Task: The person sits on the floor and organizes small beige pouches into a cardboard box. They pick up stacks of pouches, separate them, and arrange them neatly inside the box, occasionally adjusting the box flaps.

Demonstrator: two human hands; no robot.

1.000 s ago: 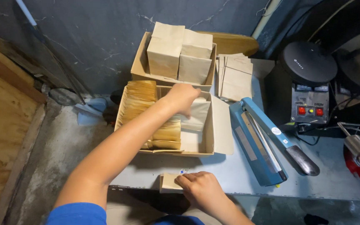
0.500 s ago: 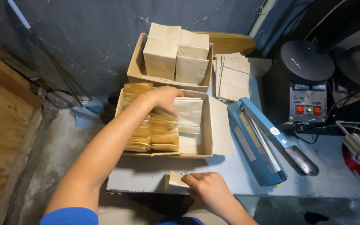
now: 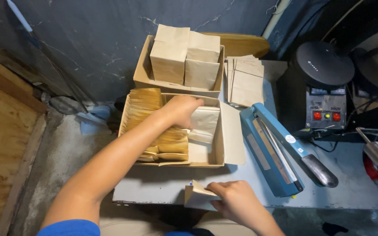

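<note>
The left hand [image 3: 181, 110] reaches into the open cardboard box [image 3: 217, 148] on the grey bench [image 3: 154, 190], and its fingers close on the upper edge of a pale paper bag [image 3: 204, 124] standing inside, beside a row of brown paper bags [image 3: 147, 113]. The right hand [image 3: 237, 203] rests at the near edge of the bench and pinches a small folded paper bag [image 3: 196, 197] between thumb and fingers. Behind the open box is a second cardboard box [image 3: 141, 72] holding upright filled bags. A blue heat sealer [image 3: 270, 153] lies just to the right.
</note>
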